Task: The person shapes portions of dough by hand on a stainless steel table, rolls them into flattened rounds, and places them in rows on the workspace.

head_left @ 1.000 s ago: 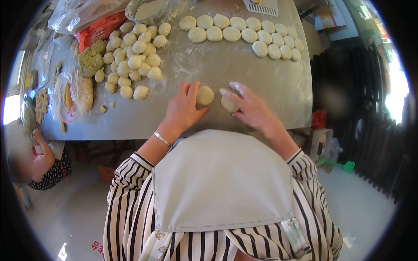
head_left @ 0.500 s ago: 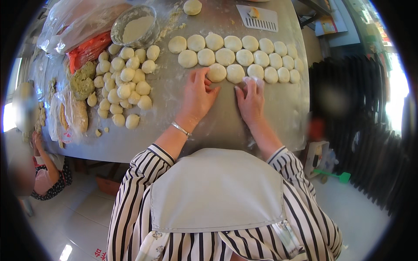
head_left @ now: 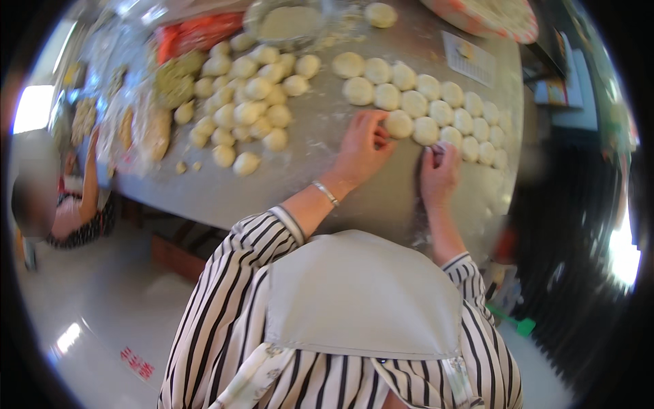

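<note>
Pale flattened dough rounds lie in staggered rows on the metal table. My left hand (head_left: 364,148) has its fingers curled, with index finger and thumb against the left side of the end dough round (head_left: 398,125) in the nearest row. Beside that one sits another dough round (head_left: 426,130) that neither hand covers. My right hand (head_left: 439,172) is closed at the near edge of a third dough round (head_left: 450,135), its bent fingertips partly hiding it. The rounds remain flat on the table under both hands.
A heap of dough balls (head_left: 248,109) is at the left, beside a greenish dough lump (head_left: 178,82) and plastic bags. Behind stand a flour bowl (head_left: 286,27), a white slotted scraper (head_left: 470,60) and a red-patterned basin (head_left: 487,17). Another person (head_left: 75,198) is at far left.
The view has swung, so the table appears shifted rightward and tilted. My hands stay at the near row, and the gap before the third dough round looks narrower.
</note>
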### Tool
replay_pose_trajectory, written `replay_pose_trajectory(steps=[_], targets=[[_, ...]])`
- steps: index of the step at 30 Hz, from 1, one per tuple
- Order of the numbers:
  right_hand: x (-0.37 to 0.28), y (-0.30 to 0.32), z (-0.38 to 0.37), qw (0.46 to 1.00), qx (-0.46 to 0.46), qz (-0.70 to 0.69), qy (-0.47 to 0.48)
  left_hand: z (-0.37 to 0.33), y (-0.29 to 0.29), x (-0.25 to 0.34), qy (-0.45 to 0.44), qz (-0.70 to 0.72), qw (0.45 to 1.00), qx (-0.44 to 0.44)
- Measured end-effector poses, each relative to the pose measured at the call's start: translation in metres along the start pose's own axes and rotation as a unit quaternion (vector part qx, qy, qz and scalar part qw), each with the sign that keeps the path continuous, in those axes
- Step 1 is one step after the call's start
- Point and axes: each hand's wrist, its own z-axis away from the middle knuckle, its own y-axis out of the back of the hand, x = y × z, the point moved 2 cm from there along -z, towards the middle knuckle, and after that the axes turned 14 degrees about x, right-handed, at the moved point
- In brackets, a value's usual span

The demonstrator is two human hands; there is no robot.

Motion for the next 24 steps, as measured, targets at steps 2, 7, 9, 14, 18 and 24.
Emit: replay_pose_trajectory(steps=[2,7,9,14,18,24], targets=[[0.008,0.0,0.002,1.0,-0.003,-0.009,0.004,0.005,0.013,0.001,0.02,0.023,1.0,0.005],[-0.012,0.013,0.021,0.993,-0.074,-0.075,-0.05,0.045,0.089,0.019,0.017,-0.076,0.996,-0.034],[-0.034,0.011,0.026,0.986,-0.131,-0.092,0.05,0.059,0.13,0.018,-0.027,-0.125,0.992,0.001],[-0.146,-0.024,0.037,0.944,-0.267,-0.187,0.058,0.086,0.215,0.008,-0.042,-0.221,0.957,0.183],[-0.196,-0.074,0.044,0.921,-0.305,-0.233,0.068,0.085,0.242,-0.004,-0.025,-0.253,0.944,0.208],[-0.234,-0.101,0.053,0.949,-0.268,-0.161,0.04,0.08,0.238,-0.017,-0.052,-0.29,0.936,0.19]])
